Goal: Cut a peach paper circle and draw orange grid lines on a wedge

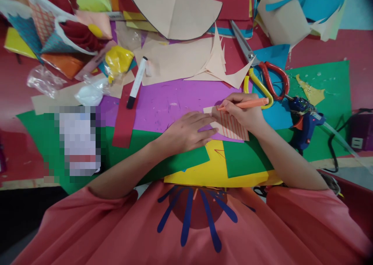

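Note:
My right hand [244,111] is closed around an orange marker [253,103], its tip at the upper part of a small cream paper piece [233,128]. Orange stripes run across much of that piece; its left end is plain. My left hand [190,131] lies flat with fingers stretched out, the fingertips resting on the paper's left edge. Beneath the piece is a purple sheet [163,101], with green sheets [247,156] and a yellow sheet [201,168] nearer my body.
Scissors [259,63] with red and yellow handles lie beyond my right hand. A blue glue gun [307,129] is at the right. A white marker [137,82] rests on a red strip [124,129]. Cream scraps [217,59], clay packets [119,59] and a blurred-out phone-like object [78,140] lie around.

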### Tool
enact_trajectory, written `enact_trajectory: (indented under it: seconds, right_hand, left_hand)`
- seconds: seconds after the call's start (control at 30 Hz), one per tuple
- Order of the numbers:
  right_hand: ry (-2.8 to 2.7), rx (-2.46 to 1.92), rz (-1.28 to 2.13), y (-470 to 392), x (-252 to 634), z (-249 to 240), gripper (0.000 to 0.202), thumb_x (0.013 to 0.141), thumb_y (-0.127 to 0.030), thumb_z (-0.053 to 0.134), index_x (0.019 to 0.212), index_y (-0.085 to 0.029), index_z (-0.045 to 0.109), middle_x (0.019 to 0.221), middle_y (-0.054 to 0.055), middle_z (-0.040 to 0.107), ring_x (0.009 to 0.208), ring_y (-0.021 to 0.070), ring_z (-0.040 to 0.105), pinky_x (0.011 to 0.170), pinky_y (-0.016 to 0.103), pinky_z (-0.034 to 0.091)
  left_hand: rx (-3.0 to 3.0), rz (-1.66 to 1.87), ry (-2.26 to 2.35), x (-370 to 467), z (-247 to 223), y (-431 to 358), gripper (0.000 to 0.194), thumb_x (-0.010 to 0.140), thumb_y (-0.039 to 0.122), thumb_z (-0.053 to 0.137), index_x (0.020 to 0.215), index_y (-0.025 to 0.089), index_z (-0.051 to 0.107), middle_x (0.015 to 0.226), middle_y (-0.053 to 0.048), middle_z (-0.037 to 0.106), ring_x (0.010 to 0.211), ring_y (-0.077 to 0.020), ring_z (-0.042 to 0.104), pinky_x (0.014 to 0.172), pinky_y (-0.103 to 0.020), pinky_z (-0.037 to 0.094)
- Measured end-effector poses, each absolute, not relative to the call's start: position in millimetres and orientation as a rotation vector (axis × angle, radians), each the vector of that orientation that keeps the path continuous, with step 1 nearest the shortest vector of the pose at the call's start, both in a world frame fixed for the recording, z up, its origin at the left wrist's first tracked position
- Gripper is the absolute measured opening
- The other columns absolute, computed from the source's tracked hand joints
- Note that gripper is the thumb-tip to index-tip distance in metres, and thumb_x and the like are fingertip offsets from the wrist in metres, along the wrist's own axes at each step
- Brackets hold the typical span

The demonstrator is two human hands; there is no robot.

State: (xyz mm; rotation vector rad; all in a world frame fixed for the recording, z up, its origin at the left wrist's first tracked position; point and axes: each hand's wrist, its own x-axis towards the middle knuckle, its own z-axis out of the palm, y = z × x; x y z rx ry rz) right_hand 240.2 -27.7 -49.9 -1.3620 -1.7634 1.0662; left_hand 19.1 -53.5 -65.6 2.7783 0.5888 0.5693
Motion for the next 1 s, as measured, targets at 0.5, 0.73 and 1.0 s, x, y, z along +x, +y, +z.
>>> enact_trajectory:
  seconds: [0.5,0.73,1.0]
  right_hand:
    - [-1.77,-1.333,1.027,-28.3,240.4,-52.5,0.022,0.084,-0.027,0.059,0.066,-0.017,0.063,0.06,0.0,0.062,0.056,0.0116,0.054,0.054,0.027,0.041]
    - [-1.758,-1.369,1.094,-27.7,238.5,-47.8,0.021,0.078,-0.021,0.057,0.058,-0.017,0.058,0.056,-0.001,0.059,0.055,0.011,0.051,0.053,0.026,0.039]
    - [-1.698,-1.316,1.115,-30.6,242.1,-44.6,0.021,0.087,-0.031,0.059,0.073,-0.017,0.066,0.068,0.002,0.067,0.063,0.0129,0.06,0.059,0.027,0.046]
  left_hand:
    - [2.732,0.569,0.586,18.2,-68.3,-53.2,0.028,0.098,0.027,0.047,0.119,0.018,0.063,0.125,-0.015,0.063,0.117,-0.028,0.059,0.097,-0.046,0.049]
    - [2.739,0.528,0.587,17.7,-68.2,-52.8,0.029,0.098,0.03,0.046,0.12,0.02,0.062,0.126,-0.014,0.063,0.118,-0.0274,0.058,0.098,-0.046,0.049]
    - [2.764,0.621,0.703,16.3,-69.7,-52.8,0.028,0.098,0.03,0.047,0.118,0.019,0.064,0.129,-0.013,0.063,0.119,-0.0282,0.06,0.097,-0.045,0.05]
